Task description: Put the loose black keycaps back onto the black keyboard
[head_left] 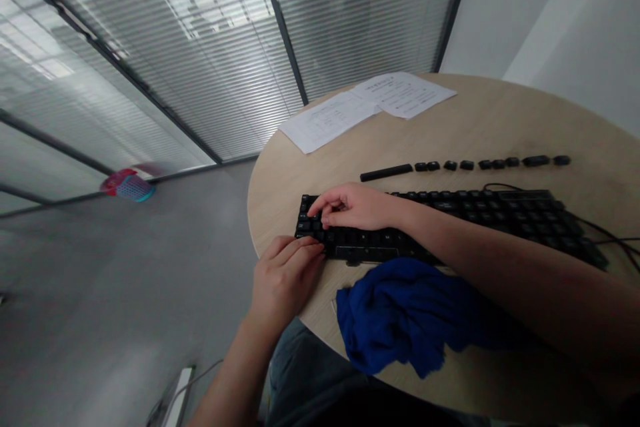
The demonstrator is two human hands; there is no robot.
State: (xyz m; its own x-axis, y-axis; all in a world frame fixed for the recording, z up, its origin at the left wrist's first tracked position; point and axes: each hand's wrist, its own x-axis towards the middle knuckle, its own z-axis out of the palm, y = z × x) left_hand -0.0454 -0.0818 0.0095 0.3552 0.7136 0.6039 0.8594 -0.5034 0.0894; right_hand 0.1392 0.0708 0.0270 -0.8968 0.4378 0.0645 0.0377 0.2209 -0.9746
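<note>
A black keyboard (480, 213) lies across the round wooden table, and its bottom row shows a gap without keycaps. My right hand (357, 207) is over the keyboard's left part, fingers curled and the index fingertip on the keys near the left end. My left hand (290, 270) rests at the keyboard's lower left corner with its fingers pressed together; anything they hold is hidden. Behind the keyboard, a long black keycap (386, 173) and several smaller keycaps (467, 165) form a row. A crumpled blue cloth (395, 313) lies in front of the keyboard, below my right forearm.
Two printed sheets (330, 121) lie at the far edge of the table (500, 113). Black cables (613, 240) run off the keyboard's right side. A red and blue basket (131, 187) stands on the floor by the glass wall, and a white power strip (179, 397) lies lower left.
</note>
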